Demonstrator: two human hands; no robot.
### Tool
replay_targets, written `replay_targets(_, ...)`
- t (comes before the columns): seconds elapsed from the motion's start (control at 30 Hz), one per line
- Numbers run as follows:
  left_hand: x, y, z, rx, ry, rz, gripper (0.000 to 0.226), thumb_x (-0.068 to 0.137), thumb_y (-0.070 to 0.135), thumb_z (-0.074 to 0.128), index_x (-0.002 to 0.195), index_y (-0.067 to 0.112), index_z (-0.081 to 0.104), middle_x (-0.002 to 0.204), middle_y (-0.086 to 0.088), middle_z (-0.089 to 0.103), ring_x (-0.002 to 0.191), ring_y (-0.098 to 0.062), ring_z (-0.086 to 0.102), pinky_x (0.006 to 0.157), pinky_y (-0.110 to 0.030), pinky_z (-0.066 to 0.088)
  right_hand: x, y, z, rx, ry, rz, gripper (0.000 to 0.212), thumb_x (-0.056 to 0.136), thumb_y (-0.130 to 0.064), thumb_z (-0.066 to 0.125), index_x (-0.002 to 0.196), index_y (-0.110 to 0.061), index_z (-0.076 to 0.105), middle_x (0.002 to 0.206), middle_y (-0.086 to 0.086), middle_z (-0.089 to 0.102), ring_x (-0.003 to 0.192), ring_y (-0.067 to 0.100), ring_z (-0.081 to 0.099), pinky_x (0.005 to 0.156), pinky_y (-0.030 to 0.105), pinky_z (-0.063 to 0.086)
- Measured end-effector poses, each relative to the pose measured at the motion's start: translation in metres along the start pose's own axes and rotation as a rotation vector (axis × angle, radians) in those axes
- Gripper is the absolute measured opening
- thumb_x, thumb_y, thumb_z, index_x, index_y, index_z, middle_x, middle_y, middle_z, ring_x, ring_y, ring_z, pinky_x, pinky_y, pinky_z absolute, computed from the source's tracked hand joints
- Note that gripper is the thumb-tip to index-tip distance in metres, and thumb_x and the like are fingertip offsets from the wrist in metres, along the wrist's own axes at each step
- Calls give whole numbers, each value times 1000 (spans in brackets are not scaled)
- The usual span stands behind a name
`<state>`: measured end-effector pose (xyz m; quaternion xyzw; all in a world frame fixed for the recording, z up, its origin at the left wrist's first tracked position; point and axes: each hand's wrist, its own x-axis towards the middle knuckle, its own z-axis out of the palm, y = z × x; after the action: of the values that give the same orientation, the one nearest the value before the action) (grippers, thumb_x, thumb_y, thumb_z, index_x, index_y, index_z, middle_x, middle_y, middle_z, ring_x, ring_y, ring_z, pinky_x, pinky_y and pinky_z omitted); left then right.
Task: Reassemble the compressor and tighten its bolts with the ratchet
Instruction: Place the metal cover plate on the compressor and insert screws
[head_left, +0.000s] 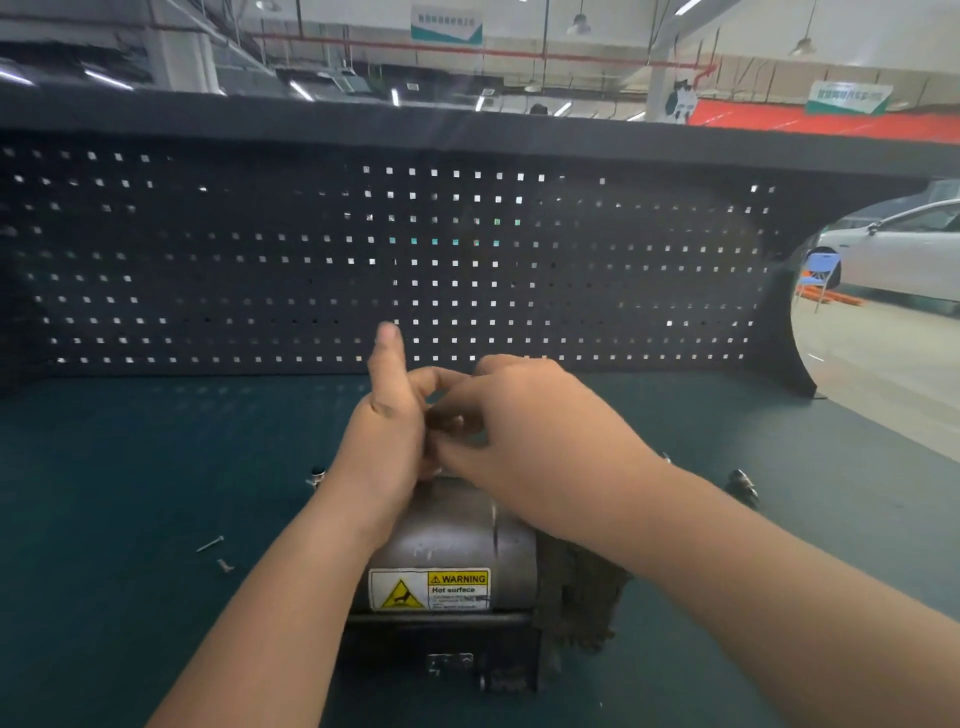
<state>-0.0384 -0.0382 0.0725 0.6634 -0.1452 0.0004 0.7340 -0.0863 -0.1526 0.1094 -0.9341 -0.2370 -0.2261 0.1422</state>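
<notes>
While compressor sits below, both hands meet above it, grips unclear.

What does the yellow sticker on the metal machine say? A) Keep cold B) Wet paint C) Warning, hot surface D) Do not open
C: the sticker on the front of the compressor shows a yellow triangle, the word WARNING and "Hot surface" under it.

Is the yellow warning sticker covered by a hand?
No, the sticker shows fully on the compressor, while both hands meet farther back, above its far end.
</notes>
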Motion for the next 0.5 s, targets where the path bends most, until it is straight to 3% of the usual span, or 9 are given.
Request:
replay_targets(0.07,0,0,0,0,26,0,82,95,65,7,53,21,61,42,3,50,35,-9,38,37,-16,30,5,-1,6,-142,-18,12,18,93,-31,55,102,-25,69,85,-6,44,83,19,50,68,29,45)
replay_targets(0.13,-1,0,1,28,21,27,79,97,63,8,50,21,55,39,6,45,35,-7,37,36,-14,30,8,-2,7,-202,-2,18,13,92,-23,56,94,-22,68,77,-6,39,78,19,44,57,27,36)
replay_targets(0.2,-3,-1,3,48,-1,46,77,98,61,7,53,18,53,38,8,44,33,-4,38,36,-13,30,10,-2,4,-170,-19,38,12,89,-15,58,87,-20,69,70,-8,43,73,19,47,58,27,38)
replay_targets(0.27,-1,-3,2,43,-10,33,79,96,63,5,60,17,58,40,6,45,34,-7,33,39,-18,26,12,2,-3,-74,-76,86,11,87,-15,62,79,-18,68,67,-5,54,69,19,54,60,26,44)
replay_targets(0.37,5,-2,-5,-130,-38,-23,84,96,63,5,80,4,63,60,-16,67,33,-11,20,43,-25,13,6,17,-20,145,-38,192,23,84,-23,72,66,-23,58,64,-2,66,57,6,55,51,15,42)
replay_targets(0.43,10,-1,-12,-325,-39,-66,85,98,59,9,74,1,66,71,-23,70,31,-10,20,40,-22,13,-6,29,-29,395,42,253,18,84,-16,72,74,-21,58,64,-2,70,46,0,54,46,13,43)
replay_targets(0.5,13,0,-17,-510,-23,-108,84,99,54,14,63,3,70,57,-12,61,30,-9,21,37,-18,17,-20,39,-30,480,67,250,17,89,-11,65,90,-26,60,73,-3,69,50,-2,54,51,9,41)
